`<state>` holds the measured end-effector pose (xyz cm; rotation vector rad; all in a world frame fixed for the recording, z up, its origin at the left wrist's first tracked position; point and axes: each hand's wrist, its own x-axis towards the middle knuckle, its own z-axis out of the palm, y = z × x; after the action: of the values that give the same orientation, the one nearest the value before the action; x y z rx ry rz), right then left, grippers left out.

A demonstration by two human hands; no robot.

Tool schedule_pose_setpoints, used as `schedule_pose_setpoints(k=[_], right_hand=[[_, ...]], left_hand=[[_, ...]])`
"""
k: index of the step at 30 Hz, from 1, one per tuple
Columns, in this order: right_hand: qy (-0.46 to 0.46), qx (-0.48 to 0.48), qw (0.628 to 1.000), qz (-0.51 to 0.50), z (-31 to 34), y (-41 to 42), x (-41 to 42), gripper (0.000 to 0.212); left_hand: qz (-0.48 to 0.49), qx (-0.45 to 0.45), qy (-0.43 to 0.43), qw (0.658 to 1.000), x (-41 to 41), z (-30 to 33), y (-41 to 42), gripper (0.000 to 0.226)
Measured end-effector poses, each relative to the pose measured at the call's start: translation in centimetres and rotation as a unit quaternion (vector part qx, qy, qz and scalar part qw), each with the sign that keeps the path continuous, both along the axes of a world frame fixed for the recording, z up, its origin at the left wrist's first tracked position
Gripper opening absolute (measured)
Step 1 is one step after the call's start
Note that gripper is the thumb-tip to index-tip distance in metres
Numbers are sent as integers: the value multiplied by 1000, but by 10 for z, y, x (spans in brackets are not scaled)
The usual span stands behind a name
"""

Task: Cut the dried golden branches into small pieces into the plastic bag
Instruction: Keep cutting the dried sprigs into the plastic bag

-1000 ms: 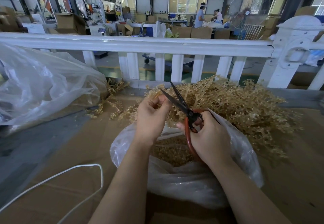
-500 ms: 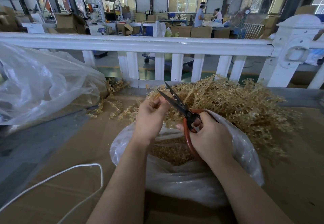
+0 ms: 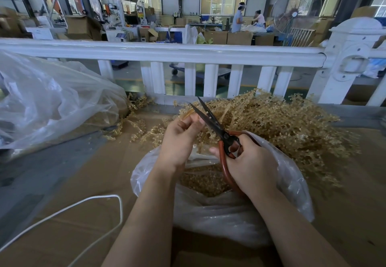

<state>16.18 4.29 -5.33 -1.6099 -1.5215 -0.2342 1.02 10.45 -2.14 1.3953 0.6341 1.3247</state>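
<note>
Dried golden branches: lying heaped on the cardboard-covered table, just behind the plastic bag and against the white railing; cut pieces already sitting inside the bag.

Head view. Left hand: pinching one stem between thumb and fingertips, holding it over the bag's open mouth. Right hand: fingers curled through the red handles of the scissors, blades standing slightly parted, stem lying close to them.

Step in hand, judged: snipping the held stem. Advisable: keeping the cut point directly above the bag opening so pieces are dropping in, feeding the stem in short advances, keeping the pinching fingertips back from the blades.

Hidden or unclear: whether the stem is lying between the blades or just beside them, not being discernible; lower handle loop masked by the right palm; bag's far rim covered by both hands; larger clear bag at left cut off by the frame edge, contents hard to make out.
</note>
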Motion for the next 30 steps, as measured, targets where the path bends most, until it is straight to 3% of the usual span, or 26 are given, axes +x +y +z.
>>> schedule_pose_setpoints(k=[14, 20, 30], right_hand=[[-16, 5, 1000, -25, -2, 4, 2, 45], [-22, 15, 999, -32, -2, 2, 3, 40], [2, -8, 1000, -26, -2, 3, 4, 41]], left_hand=[[98, -72, -14, 993, 7, 6, -6, 22], [103, -26, 38, 994, 7, 4, -7, 17], [76, 4, 20, 997, 7, 4, -5, 18]])
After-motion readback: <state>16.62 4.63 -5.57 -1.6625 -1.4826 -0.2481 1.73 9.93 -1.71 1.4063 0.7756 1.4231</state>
